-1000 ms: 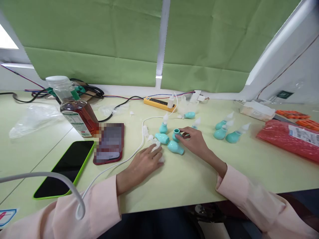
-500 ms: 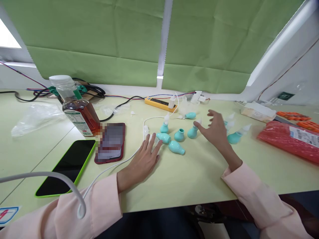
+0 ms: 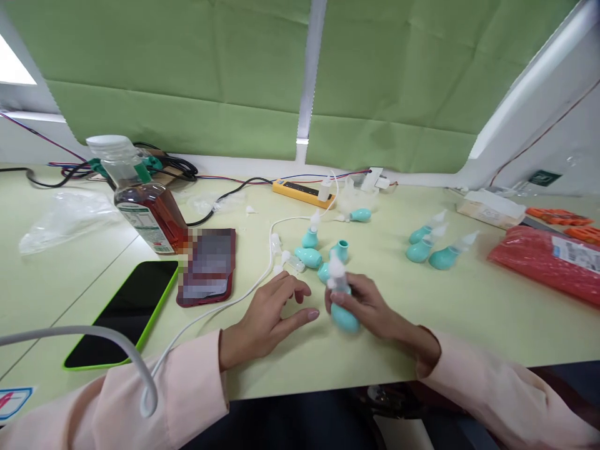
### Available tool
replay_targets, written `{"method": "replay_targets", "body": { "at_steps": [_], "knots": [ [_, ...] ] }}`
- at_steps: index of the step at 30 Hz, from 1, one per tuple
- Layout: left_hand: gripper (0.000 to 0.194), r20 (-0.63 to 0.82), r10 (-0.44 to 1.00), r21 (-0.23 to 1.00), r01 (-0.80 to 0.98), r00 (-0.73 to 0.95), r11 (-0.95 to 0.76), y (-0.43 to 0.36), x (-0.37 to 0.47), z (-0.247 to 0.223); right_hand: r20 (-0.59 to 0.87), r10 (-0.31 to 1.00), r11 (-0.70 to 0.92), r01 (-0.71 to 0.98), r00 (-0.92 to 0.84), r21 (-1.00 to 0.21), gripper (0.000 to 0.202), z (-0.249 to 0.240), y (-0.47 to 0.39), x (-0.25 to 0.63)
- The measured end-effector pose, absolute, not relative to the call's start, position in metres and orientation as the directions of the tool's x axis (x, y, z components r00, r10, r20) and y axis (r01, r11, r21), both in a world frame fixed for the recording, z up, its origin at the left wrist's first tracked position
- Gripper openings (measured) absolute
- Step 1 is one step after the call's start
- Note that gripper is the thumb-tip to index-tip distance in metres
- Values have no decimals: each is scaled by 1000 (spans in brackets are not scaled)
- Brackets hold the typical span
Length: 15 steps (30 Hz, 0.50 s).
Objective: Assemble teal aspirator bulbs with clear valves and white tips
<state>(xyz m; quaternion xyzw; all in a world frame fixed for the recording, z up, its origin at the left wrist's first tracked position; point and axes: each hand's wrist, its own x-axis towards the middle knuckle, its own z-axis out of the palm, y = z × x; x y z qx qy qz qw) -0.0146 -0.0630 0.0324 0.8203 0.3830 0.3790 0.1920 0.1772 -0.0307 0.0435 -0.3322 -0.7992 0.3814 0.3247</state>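
My right hand (image 3: 363, 303) is closed on a teal bulb with a clear tip (image 3: 344, 317), slightly blurred, near the table's front. To its left, my left hand (image 3: 276, 309) is empty, thumb and fingers apart. Beyond the hands lie a teal bulb on its side (image 3: 308, 257), an open-necked bulb (image 3: 342, 250), and another bulb (image 3: 323, 272) partly hidden behind the held one. A bulb with a tip (image 3: 310, 237) stands behind them. Small clear pieces (image 3: 294, 261) lie beyond my left hand. Three tipped bulbs (image 3: 444, 257) rest to the right.
On the left are a green-edged phone (image 3: 124, 312), a red-cased phone (image 3: 209, 265) and a bottle of brown liquid (image 3: 152, 215). A white cable (image 3: 244, 299) crosses the table. Behind is a yellow power strip (image 3: 300, 192); a red package (image 3: 544, 256) lies at right.
My right hand has come back toward the front centre with a tipped bulb in it. My left hand has drawn back slightly from the bulbs and turned, its fingers now curved.
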Motion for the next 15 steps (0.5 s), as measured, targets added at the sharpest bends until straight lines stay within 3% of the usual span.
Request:
{"method": "replay_targets", "body": {
  "at_steps": [3, 6, 11, 15],
  "knots": [
    [23, 370, 823, 737, 403, 431, -542, -63, -12, 31, 65, 763, 129, 53, -643, -990, 44, 32, -41, 161],
    [27, 330, 844, 773, 392, 423, -499, -65, -8, 31, -62, 761, -116, -41, -646, -992, 49, 23, -43, 151],
    [24, 326, 829, 792, 348, 454, -501, -71, -8, 34, -107, 750, -208, -80, -653, -975, 50, 21, -45, 148],
    [23, 367, 782, 731, 363, 504, -577, -71, -10, 35, -134, 733, -247, -78, -667, -966, 50, 24, -47, 148]
  ]
}}
